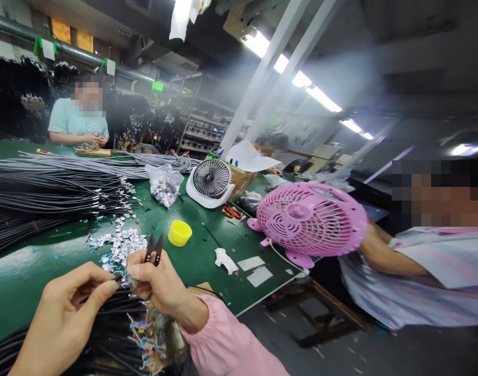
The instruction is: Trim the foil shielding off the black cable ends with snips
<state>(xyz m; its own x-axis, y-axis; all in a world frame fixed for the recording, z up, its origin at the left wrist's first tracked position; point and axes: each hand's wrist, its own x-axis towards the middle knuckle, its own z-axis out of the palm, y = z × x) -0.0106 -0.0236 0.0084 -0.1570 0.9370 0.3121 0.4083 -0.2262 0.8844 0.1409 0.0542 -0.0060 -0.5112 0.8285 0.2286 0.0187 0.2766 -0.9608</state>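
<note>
My left hand (72, 308) pinches a black cable near its end, thumb against forefinger. Close beside it on the right, my right hand (158, 279) has its fingers closed around small black snips (154, 249), whose blades point up and away. Its thumb and forefinger meet at the cable's end, where the detail is too small to make out. Under both hands lies a bundle of black cables (113, 334) with colored wire ends (144, 334). Just beyond is a pile of silvery foil scraps (121, 243) on the green table (199, 266).
More black cables (58, 193) lie at left, with a plastic bag (164, 185), a yellow lid (179, 233), a small fan (211, 180) and orange scissors (231, 212) farther along. A pink fan (309, 219) and a person (419, 261) are at right; another person (80, 120) sits opposite.
</note>
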